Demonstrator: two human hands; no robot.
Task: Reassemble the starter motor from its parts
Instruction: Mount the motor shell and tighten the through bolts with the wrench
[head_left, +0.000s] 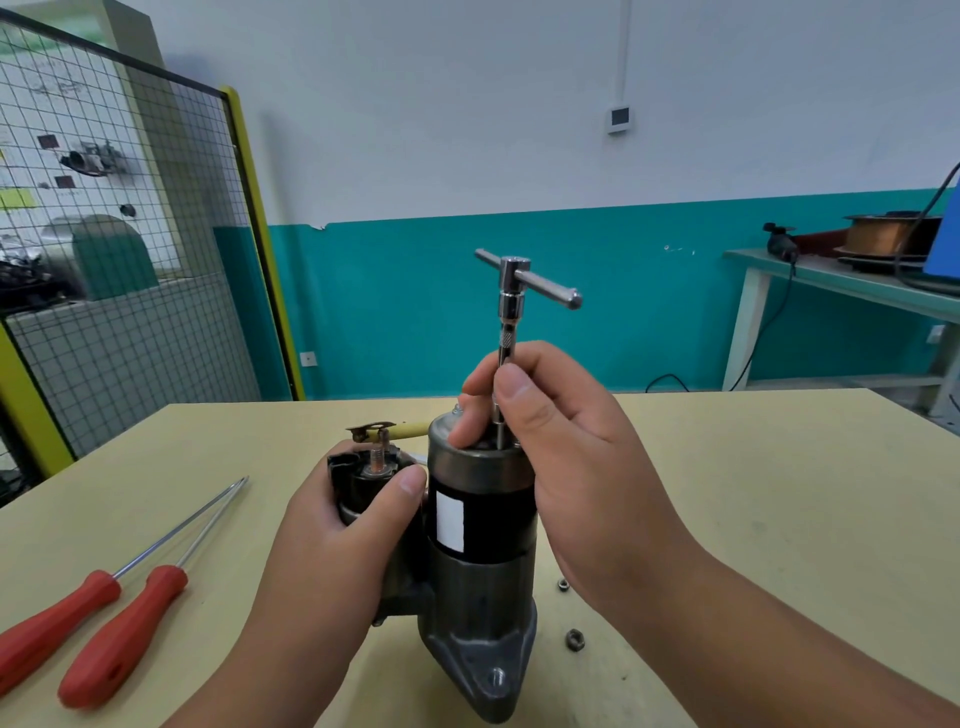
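Head view: the starter motor (480, 525) stands on end near the middle of the table (779, 519), long axis vertical, its cast nose housing down and its end cap up. The left hand (332, 540) grips the solenoid (363, 478) on its side. The right hand (566, 441) pinches the shaft of an upright T-handle wrench (511, 291), whose tip meets the end cap. Two red screwdrivers (104, 623) lie at the left.

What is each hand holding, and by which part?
The right hand pinches the T-handle wrench low on its shaft. The left hand grips the starter motor by its solenoid at the side.
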